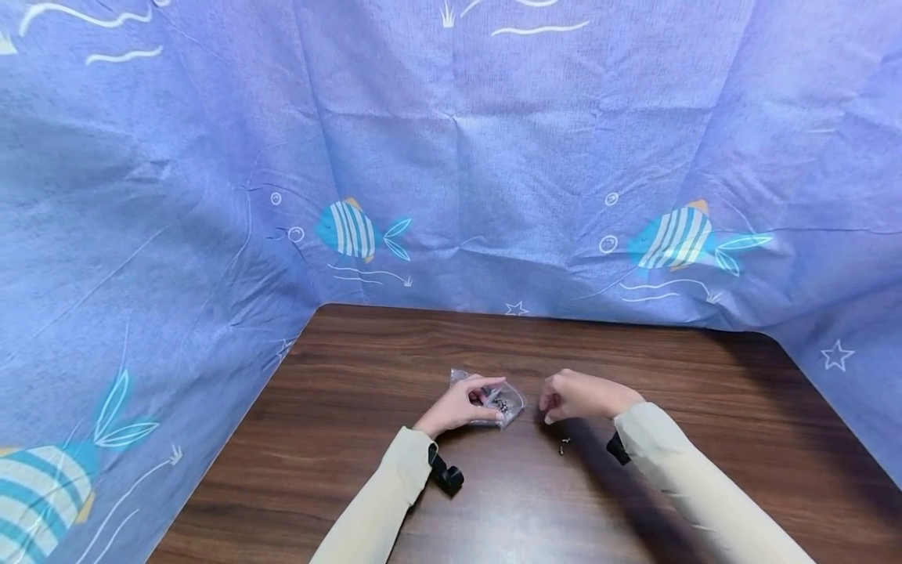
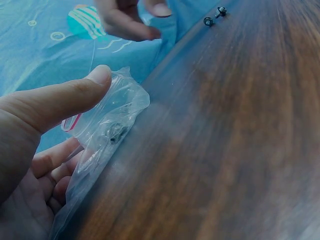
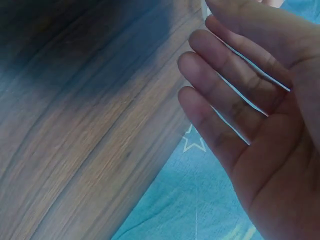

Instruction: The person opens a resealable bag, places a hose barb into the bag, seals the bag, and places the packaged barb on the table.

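A clear zip bag [image 1: 517, 401] with a red seal line, plain in the left wrist view, lies on the table. My left hand [image 1: 454, 407] holds it, thumb on the near side and fingers at the far side. Several small dark screws [image 1: 501, 405] are bunched inside the bag. To the right of its end hovers my right hand [image 1: 581, 394], fingers loosely bent. In the right wrist view its palm [image 3: 280, 165] shows with nothing in it. Loose small screws [image 2: 221, 11] lie on the tabletop, just below the right hand in the head view.
The dark wood-grain table [image 1: 395, 345] spreads under both hands. Blue cloth [image 1: 458, 157] printed with fish hangs behind its back edge and along the left side. A black wrist strap [image 1: 445, 472] shows at the left cuff, another [image 1: 618, 449] at the right.
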Action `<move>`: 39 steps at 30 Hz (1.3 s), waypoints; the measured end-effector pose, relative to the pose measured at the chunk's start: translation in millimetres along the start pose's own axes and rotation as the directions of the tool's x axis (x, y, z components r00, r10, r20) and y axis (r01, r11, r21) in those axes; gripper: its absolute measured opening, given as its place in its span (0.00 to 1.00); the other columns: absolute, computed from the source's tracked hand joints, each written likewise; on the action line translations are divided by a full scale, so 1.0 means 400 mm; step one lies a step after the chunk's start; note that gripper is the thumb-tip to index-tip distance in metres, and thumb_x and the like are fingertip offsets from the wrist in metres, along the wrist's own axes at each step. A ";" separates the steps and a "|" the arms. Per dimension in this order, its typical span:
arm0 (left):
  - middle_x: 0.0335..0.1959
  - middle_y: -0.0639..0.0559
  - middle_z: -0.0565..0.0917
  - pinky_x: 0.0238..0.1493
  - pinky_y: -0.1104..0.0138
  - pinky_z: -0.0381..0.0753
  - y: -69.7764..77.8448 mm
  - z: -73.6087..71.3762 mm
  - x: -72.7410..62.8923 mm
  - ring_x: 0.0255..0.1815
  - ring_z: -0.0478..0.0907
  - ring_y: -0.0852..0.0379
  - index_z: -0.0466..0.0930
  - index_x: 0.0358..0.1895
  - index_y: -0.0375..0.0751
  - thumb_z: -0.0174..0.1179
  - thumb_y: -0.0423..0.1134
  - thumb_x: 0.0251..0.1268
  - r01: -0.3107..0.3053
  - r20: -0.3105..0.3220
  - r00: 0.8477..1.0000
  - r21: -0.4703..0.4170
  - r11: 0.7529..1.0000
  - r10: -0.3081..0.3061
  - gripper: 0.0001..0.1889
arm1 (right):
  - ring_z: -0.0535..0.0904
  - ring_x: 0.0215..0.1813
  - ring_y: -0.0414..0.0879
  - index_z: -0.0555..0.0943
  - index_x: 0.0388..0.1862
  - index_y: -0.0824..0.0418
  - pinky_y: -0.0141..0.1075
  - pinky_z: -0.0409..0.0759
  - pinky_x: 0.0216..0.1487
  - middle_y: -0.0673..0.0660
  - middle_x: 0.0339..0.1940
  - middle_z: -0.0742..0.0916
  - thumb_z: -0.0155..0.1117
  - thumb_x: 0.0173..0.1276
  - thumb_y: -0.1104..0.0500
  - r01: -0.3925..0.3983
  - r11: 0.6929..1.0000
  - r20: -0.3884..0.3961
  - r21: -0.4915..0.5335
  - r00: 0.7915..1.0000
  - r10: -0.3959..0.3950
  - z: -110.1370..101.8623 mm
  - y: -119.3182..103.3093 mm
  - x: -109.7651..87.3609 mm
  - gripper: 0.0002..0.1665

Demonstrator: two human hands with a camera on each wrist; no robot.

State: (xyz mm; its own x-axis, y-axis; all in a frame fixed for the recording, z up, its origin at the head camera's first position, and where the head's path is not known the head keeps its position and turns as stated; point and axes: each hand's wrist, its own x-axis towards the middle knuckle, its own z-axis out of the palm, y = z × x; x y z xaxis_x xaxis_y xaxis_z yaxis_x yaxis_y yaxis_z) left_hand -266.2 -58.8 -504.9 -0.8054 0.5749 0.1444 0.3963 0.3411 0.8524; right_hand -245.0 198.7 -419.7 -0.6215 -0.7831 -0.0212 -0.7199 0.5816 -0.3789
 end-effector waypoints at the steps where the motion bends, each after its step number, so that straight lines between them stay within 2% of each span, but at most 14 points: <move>1: 0.43 0.45 0.80 0.39 0.72 0.72 -0.002 0.001 0.000 0.39 0.75 0.55 0.74 0.65 0.44 0.72 0.40 0.53 0.000 0.000 1.000 -0.003 1.000 0.000 0.32 | 0.75 0.28 0.29 0.85 0.31 0.61 0.26 0.76 0.31 0.45 0.25 0.85 0.73 0.54 0.62 0.005 1.000 0.006 0.010 1.000 -0.005 0.002 0.001 -0.006 0.06; 4: 0.43 0.45 0.79 0.39 0.72 0.72 -0.005 0.003 0.000 0.38 0.75 0.56 0.74 0.65 0.45 0.72 0.40 0.54 0.004 0.007 1.000 -0.011 1.000 -0.004 0.32 | 0.75 0.26 0.28 0.85 0.31 0.61 0.27 0.76 0.30 0.44 0.25 0.85 0.73 0.53 0.62 -0.038 0.998 0.047 0.053 0.998 0.035 0.007 0.001 -0.026 0.06; 5: 0.43 0.45 0.79 0.39 0.72 0.72 -0.005 0.004 0.000 0.38 0.75 0.56 0.74 0.65 0.45 0.72 0.40 0.54 0.006 0.008 1.000 -0.012 1.000 -0.006 0.32 | 0.75 0.26 0.28 0.85 0.31 0.60 0.27 0.76 0.30 0.43 0.25 0.85 0.73 0.52 0.62 -0.074 0.995 0.067 0.068 0.995 0.069 0.009 0.000 -0.032 0.07; 10: 0.42 0.45 0.79 0.39 0.72 0.72 -0.004 0.006 0.000 0.38 0.75 0.57 0.75 0.64 0.46 0.72 0.39 0.52 0.007 0.001 1.000 -0.006 1.000 -0.007 0.32 | 0.74 0.26 0.29 0.85 0.30 0.57 0.27 0.75 0.30 0.42 0.24 0.83 0.75 0.49 0.62 -0.148 0.987 0.126 0.060 0.982 0.139 0.015 -0.005 -0.052 0.08; 16: 0.43 0.42 0.79 0.38 0.72 0.71 0.002 0.006 -0.002 0.39 0.76 0.49 0.74 0.64 0.42 0.72 0.37 0.52 -0.004 -0.003 1.000 -0.019 1.000 0.004 0.32 | 0.73 0.25 0.29 0.84 0.27 0.55 0.27 0.73 0.30 0.41 0.22 0.81 0.75 0.46 0.64 -0.216 0.975 0.150 0.053 0.967 0.206 0.031 -0.003 -0.065 0.10; 23: 0.45 0.30 0.78 0.39 0.71 0.70 0.106 -0.023 -0.033 0.42 0.75 0.36 0.72 0.63 0.30 0.69 0.31 0.55 -0.014 0.028 0.999 -0.037 0.999 0.015 0.31 | 0.71 0.24 0.29 0.83 0.26 0.55 0.27 0.72 0.28 0.41 0.20 0.81 0.75 0.45 0.65 -0.208 0.977 0.138 0.046 0.970 0.200 0.039 -0.002 -0.070 0.10; 31: 0.44 0.29 0.77 0.39 0.71 0.70 0.108 -0.028 -0.031 0.42 0.75 0.36 0.71 0.64 0.30 0.69 0.32 0.56 -0.020 0.032 0.999 -0.031 0.999 0.021 0.31 | 0.71 0.24 0.29 0.83 0.24 0.54 0.27 0.72 0.28 0.40 0.21 0.81 0.73 0.48 0.67 -0.190 0.981 0.131 0.038 0.974 0.184 0.044 0.003 -0.066 0.10; 39: 0.44 0.29 0.77 0.39 0.71 0.70 0.106 -0.032 -0.029 0.42 0.75 0.36 0.70 0.65 0.30 0.68 0.33 0.56 -0.023 0.047 0.999 -0.021 1.000 0.024 0.31 | 0.70 0.23 0.28 0.84 0.24 0.56 0.26 0.72 0.27 0.42 0.22 0.82 0.71 0.51 0.68 -0.139 0.990 0.116 0.022 0.984 0.135 0.039 0.005 -0.060 0.08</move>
State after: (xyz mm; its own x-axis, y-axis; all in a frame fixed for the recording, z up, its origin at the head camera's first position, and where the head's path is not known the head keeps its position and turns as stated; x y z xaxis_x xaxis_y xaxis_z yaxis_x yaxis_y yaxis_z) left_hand -245.7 -60.5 -464.0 -0.7742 0.6171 0.1410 0.4054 0.3123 0.8591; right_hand -226.6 215.4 -434.3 -0.6732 -0.7175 -0.1792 -0.6198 0.6796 -0.3924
